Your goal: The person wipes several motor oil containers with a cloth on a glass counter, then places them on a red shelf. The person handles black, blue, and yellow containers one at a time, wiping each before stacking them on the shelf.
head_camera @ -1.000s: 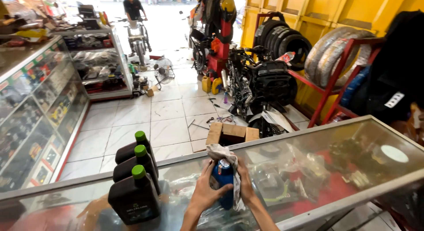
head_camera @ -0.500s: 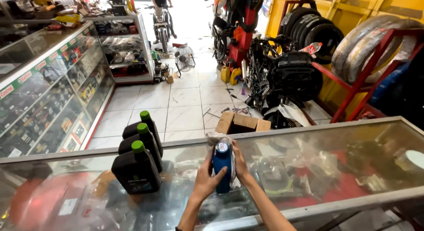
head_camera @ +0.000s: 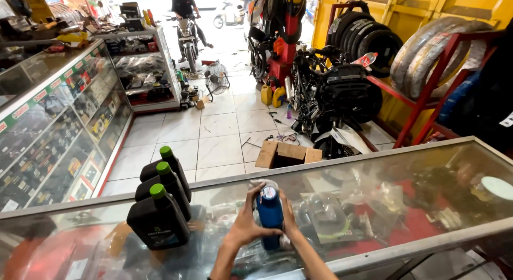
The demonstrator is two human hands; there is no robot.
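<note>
Both the left hand (head_camera: 247, 222) and the right hand (head_camera: 289, 215) clasp an upright blue plastic bottle (head_camera: 270, 213) on the glass counter top (head_camera: 427, 178), fingers wrapped round its smooth sides. Three black plastic oil bottles with green caps (head_camera: 158, 202) stand near, contents unseen.

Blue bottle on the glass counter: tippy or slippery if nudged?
The blue bottle stands tall and narrow, so it would probably tip under a sideways push. The glass counter looks smooth, so the base may slide easily. The left hand and right hand clasp it from both sides, which probably steadies it.
</note>
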